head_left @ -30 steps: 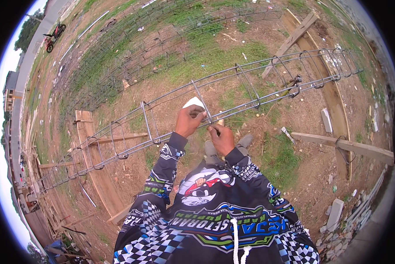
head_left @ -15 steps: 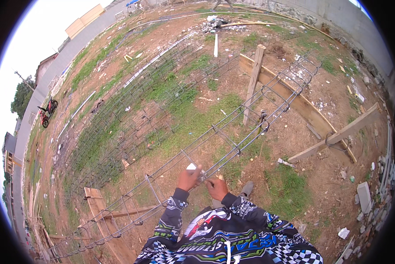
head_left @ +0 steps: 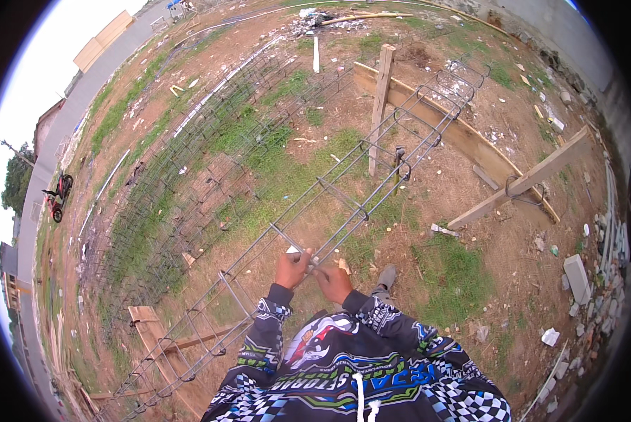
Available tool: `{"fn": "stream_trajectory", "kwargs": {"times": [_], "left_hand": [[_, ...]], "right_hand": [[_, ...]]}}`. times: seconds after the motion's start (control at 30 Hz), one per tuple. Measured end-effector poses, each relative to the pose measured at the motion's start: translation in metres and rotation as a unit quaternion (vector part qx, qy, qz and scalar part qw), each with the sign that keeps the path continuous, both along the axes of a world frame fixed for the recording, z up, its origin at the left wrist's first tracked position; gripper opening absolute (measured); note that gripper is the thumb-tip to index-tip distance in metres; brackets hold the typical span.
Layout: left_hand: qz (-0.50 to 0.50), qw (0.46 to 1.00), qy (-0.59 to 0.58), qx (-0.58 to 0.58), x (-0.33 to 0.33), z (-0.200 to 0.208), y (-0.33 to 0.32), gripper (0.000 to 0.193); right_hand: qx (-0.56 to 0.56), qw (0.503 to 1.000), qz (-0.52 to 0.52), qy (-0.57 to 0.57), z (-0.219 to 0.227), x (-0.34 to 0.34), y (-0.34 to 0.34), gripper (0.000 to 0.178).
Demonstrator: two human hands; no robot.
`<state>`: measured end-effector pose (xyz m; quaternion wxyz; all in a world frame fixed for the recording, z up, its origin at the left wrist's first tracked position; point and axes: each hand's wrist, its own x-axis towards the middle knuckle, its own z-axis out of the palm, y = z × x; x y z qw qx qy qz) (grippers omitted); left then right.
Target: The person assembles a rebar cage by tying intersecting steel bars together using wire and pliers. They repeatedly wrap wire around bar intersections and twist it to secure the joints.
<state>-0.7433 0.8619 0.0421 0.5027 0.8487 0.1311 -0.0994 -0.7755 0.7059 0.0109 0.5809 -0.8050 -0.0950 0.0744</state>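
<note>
A long rebar cage point(head_left: 343, 193), made of thin steel bars with square stirrups, runs diagonally from far right to lower left in front of me. My left hand point(head_left: 292, 269) is closed at the cage's near bars, beside a stirrup. A small white piece point(head_left: 292, 250) shows at its fingertips; whether it is held is unclear. Close by on the right, my right hand point(head_left: 334, 283) has its fingers curled at the near lower bar. Something small and pale point(head_left: 343, 266) sticks up by its knuckles. What the fingers pinch is too small to make out.
Wooden supports, a post point(head_left: 381, 112) with a board point(head_left: 428, 109) and a slanted plank point(head_left: 523, 179), stand at far right. Another board point(head_left: 147, 327) is under the cage at left. More rebar cages point(head_left: 182, 183) lie on the grass. Rubble point(head_left: 578, 279) lines the right side.
The whole view has shifted, so the scene sits higher and further left. Both hands stay close together at the same stretch of the cage, with only slight finger movement.
</note>
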Motion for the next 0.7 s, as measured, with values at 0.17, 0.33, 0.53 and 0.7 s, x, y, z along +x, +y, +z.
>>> {"fn": "stream_trajectory", "kwargs": {"times": [0.17, 0.33, 0.53, 0.7], "left_hand": [[0.033, 0.994, 0.069, -0.077, 0.003, -0.01, 0.007, 0.048], [0.035, 0.98, 0.114, -0.159, 0.008, -0.003, 0.008, 0.047], [0.028, 0.99, 0.047, -0.129, 0.005, -0.024, 0.013, 0.048], [0.007, 0.995, 0.032, -0.095, 0.008, -0.022, 0.006, 0.049]], "right_hand": [[-0.01, 1.0, 0.007, -0.018, 0.005, 0.0, -0.003, 0.021], [-0.036, 0.998, 0.035, -0.033, 0.02, 0.007, -0.011, 0.02], [-0.129, 0.983, 0.132, -0.016, 0.031, 0.017, -0.014, 0.024], [-0.296, 0.93, 0.217, -0.019, 0.071, 0.026, -0.042, 0.027]]}}
